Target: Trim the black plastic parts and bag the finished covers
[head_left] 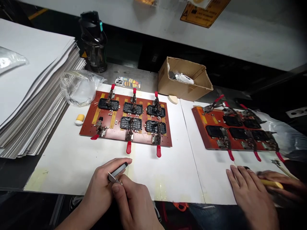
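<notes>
White sheets (64, 163), taped along the near edge, cover much of the grey desk (148, 75). Above them, before the left brown clamp board (117, 135), the left hand (102, 179) grips a grey-and-black bar (120, 170); the right hand (137, 198) pinches a thin metal blade (111, 177) close by. A paper stack (57, 73) stands left, a cardboard box (184, 90) behind, a co-worker's hand (254, 191) right; a yellow warning sign (203, 13) hangs beyond.
</notes>
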The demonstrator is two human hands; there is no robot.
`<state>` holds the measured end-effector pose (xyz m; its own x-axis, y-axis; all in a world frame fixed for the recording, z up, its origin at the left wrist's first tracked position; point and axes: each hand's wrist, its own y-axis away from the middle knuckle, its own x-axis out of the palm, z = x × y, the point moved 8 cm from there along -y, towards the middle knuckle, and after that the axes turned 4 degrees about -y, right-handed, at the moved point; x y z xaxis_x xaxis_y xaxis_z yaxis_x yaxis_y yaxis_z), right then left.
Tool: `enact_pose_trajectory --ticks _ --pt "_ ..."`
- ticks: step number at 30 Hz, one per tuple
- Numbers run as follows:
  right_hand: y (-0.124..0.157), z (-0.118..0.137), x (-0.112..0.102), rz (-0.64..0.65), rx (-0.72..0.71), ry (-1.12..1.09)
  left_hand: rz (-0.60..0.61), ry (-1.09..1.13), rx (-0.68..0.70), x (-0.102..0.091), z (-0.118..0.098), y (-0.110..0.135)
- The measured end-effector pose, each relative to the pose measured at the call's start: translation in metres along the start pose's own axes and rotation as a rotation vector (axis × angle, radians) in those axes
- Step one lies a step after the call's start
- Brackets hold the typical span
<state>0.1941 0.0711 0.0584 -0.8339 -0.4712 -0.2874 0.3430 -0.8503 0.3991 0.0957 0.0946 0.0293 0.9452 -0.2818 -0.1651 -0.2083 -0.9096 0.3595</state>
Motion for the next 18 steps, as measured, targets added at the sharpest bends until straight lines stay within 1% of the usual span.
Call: enact_pose_trajectory --ticks 7,12,18 --pt "-0.002 0.0 -0.002 -0.011 0.005 0.03 -0.018 -0.007 0.01 -0.001 0.003 -0.002" --pt "0.0 0.0 -0.006 -0.053 -0.01 0.027 -0.057 -0.08 0.111 -0.005 -0.002 -0.001" --pt "0.004 -0.006 -0.008 -0.221 -0.049 -0.045 -0.065 -0.124 0.175 -0.007 -0.011 -0.002"
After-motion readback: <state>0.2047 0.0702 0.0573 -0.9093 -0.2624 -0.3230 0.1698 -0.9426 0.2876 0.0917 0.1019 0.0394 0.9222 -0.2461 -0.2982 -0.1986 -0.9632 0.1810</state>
